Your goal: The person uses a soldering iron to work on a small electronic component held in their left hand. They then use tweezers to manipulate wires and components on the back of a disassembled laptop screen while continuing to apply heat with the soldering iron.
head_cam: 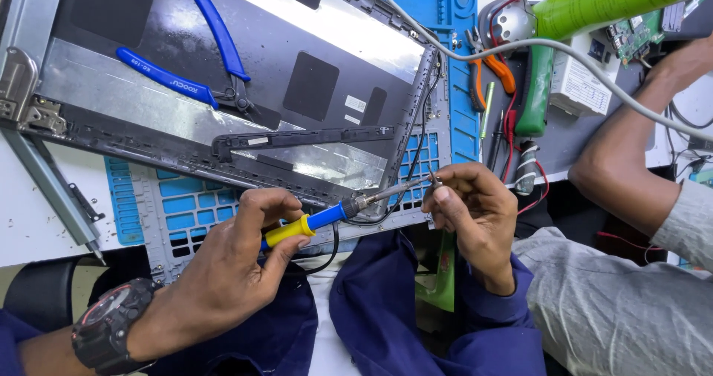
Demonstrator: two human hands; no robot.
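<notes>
My left hand (pixel 230 264) grips a soldering iron (pixel 327 216) by its yellow and blue handle, a dark watch on that wrist. The iron's metal tip points right and reaches a small part pinched between the fingertips of my right hand (pixel 475 212). The pinched part (pixel 435 182) is tiny and mostly hidden by the fingers, with thin black wires running from it. Both hands hover over the near edge of an opened laptop lid panel (pixel 245 86) lying on a blue work mat (pixel 178 205).
Blue-handled cutters (pixel 200 56) lie on the lid panel. Orange-handled pliers (pixel 494 67), a green-handled tool (pixel 533 86) and red and black wires sit to the right. Another person's arm (pixel 631 153) in a grey sleeve reaches in at the right, near a green circuit board (pixel 635 34).
</notes>
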